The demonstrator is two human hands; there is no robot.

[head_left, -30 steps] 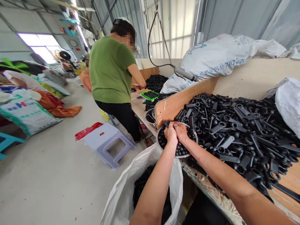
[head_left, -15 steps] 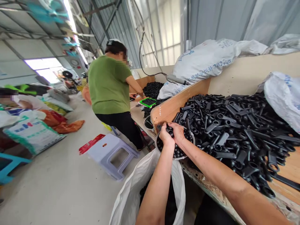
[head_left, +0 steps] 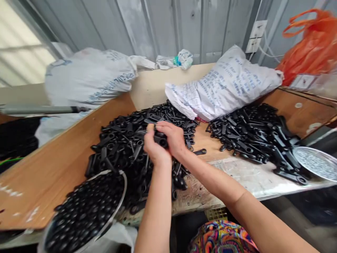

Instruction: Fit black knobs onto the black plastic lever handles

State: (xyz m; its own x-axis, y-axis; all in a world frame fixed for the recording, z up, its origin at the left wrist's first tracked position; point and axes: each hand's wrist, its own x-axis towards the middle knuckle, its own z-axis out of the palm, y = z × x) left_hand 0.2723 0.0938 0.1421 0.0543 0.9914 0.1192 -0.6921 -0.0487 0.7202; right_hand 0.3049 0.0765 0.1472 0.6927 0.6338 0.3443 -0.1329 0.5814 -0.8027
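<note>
My left hand (head_left: 158, 151) and my right hand (head_left: 175, 140) are cupped together, closed around a handful of black round knobs (head_left: 161, 140), mostly hidden by the fingers. A finger of my left hand wears a tan covering. Both hands are above a large heap of black crank-like levers (head_left: 116, 146) with ringed ends. At the lower left stands a bucket (head_left: 123, 191) filled with shiny black round knobs (head_left: 84, 211), apart from my hands.
More black levers (head_left: 244, 130) lie to the right, near a round dish of small metal pieces (head_left: 316, 163). White printed sacks (head_left: 231, 84) rest behind. A wooden divider (head_left: 65, 147) borders the left side. An orange bag (head_left: 308, 45) stands at the far right.
My cupped hands have moved from over the bucket to above the lever heap, with black knobs in them. The view has swung right, and the co-worker is out of sight.
</note>
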